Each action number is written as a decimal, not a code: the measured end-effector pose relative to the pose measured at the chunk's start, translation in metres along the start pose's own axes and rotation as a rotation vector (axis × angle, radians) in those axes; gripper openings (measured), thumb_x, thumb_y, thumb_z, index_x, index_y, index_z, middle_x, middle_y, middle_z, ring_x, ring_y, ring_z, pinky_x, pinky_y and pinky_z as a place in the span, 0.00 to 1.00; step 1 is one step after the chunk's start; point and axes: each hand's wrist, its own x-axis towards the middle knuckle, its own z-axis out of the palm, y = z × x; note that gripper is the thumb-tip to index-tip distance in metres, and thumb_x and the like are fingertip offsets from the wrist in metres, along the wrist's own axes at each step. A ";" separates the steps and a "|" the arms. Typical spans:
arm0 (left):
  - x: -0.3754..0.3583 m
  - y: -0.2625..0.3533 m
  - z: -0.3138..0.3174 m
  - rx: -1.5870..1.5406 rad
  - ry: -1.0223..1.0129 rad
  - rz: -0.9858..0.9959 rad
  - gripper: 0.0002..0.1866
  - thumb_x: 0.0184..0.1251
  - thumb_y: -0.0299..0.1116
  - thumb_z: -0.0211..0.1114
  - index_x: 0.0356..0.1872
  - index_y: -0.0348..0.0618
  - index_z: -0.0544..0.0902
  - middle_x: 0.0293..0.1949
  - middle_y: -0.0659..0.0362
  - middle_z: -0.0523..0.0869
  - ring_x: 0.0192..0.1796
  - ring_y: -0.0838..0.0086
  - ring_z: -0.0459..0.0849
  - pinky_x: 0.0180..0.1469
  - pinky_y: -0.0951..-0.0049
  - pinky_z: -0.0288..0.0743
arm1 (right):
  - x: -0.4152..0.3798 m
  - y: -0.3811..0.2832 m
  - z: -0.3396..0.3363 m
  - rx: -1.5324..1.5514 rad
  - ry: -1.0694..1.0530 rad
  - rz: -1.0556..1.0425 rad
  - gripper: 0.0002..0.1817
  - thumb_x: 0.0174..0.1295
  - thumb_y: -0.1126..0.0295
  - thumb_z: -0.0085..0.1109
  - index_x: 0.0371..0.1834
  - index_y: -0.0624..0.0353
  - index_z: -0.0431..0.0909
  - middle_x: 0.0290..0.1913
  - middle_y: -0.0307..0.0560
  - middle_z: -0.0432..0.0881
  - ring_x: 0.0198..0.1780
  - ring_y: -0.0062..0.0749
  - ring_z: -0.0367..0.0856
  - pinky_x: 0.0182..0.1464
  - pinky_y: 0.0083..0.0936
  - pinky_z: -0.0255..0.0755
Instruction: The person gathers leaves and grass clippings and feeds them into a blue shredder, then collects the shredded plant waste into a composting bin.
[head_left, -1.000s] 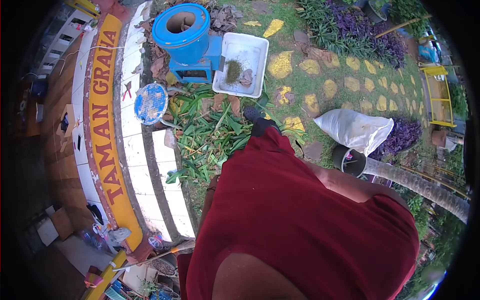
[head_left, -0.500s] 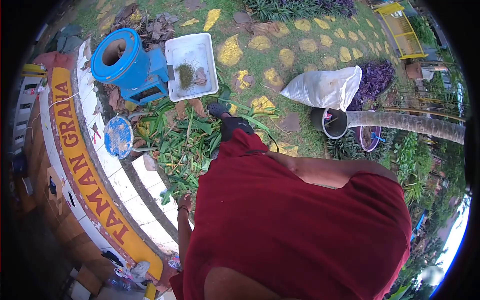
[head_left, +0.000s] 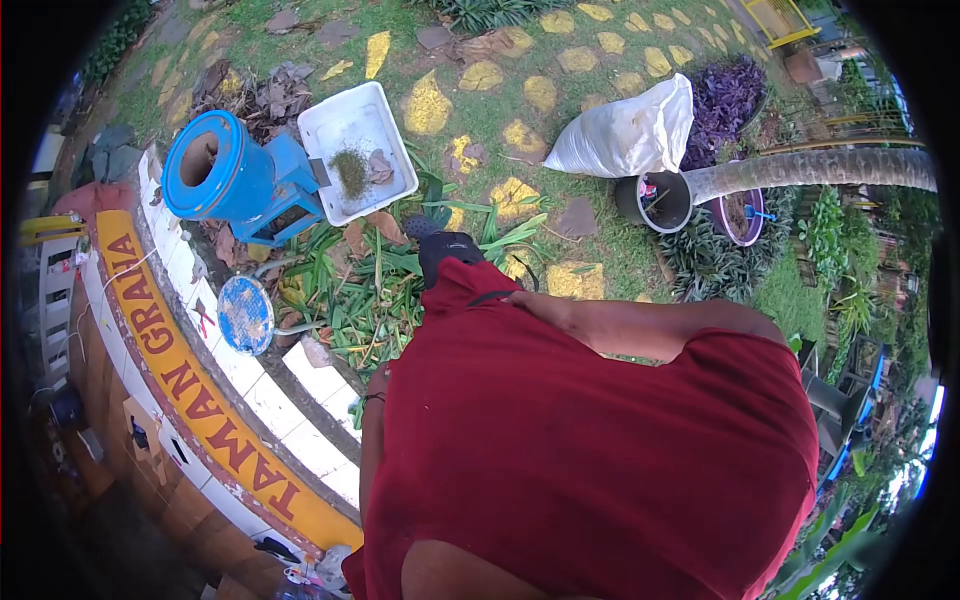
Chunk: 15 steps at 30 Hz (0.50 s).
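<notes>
My left hand (head_left: 378, 384) hangs at my left side with a dark band on its wrist. The red shirt (head_left: 580, 430) partly covers it, and its finger pose is not clear. My right hand (head_left: 540, 307) rests at my waist by the shirt's hem, next to a black strap (head_left: 490, 297); its fingers are hidden. Long cut green leaves (head_left: 375, 290) lie on the ground ahead of my left hand. Beyond them stand a blue machine with a round hopper (head_left: 235, 175) and a white tray (head_left: 395, 135) holding chopped green bits and a dry leaf.
A stool with a worn blue round seat (head_left: 246, 314) stands by the white tiled edge (head_left: 270, 405) and yellow lettered border (head_left: 190, 390). Right of the path lie a white sack (head_left: 625, 130), a black pot (head_left: 655, 203), a purple pot (head_left: 740, 220) and a tree trunk (head_left: 820, 172).
My view has turned slightly, so the tray sits lower and further left and the sack higher. My left hand has drawn back partly behind the shirt. The right hand stays at my waist.
</notes>
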 end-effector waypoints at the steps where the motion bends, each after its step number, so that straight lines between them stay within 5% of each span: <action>1: -0.007 0.014 -0.011 0.003 0.000 0.003 0.17 0.73 0.37 0.53 0.57 0.41 0.78 0.51 0.50 0.86 0.54 0.62 0.84 0.57 0.65 0.75 | 0.000 0.001 0.000 0.002 -0.022 -0.016 0.23 0.69 0.53 0.42 0.52 0.58 0.79 0.49 0.49 0.86 0.41 0.38 0.86 0.51 0.40 0.80; 3: -0.042 0.055 -0.043 -0.103 -0.003 -0.061 0.17 0.73 0.37 0.54 0.57 0.42 0.78 0.50 0.50 0.86 0.54 0.63 0.84 0.56 0.66 0.75 | 0.004 0.005 -0.003 -0.018 -0.021 -0.015 0.21 0.69 0.53 0.46 0.51 0.56 0.79 0.50 0.47 0.86 0.43 0.36 0.85 0.52 0.38 0.80; 8: -0.065 0.020 -0.059 -0.064 0.046 -0.194 0.16 0.73 0.37 0.54 0.57 0.43 0.78 0.48 0.51 0.87 0.51 0.64 0.85 0.52 0.65 0.76 | 0.012 0.012 -0.003 -0.014 -0.161 -0.018 0.19 0.69 0.54 0.49 0.50 0.54 0.79 0.49 0.44 0.86 0.43 0.32 0.85 0.52 0.36 0.80; 13: -0.081 -0.043 -0.023 -0.112 0.116 -0.239 0.17 0.72 0.38 0.55 0.57 0.45 0.80 0.47 0.50 0.87 0.49 0.60 0.85 0.51 0.64 0.77 | 0.010 0.011 0.026 -0.141 -0.036 -0.011 0.17 0.70 0.56 0.47 0.49 0.55 0.80 0.47 0.45 0.87 0.42 0.32 0.85 0.52 0.35 0.80; 15: -0.092 -0.067 0.000 -0.131 0.156 -0.156 0.17 0.71 0.40 0.56 0.55 0.46 0.81 0.46 0.51 0.87 0.50 0.60 0.86 0.52 0.64 0.77 | 0.024 0.012 0.033 -0.144 -0.152 0.015 0.19 0.71 0.56 0.42 0.50 0.57 0.79 0.48 0.49 0.86 0.45 0.36 0.86 0.55 0.39 0.79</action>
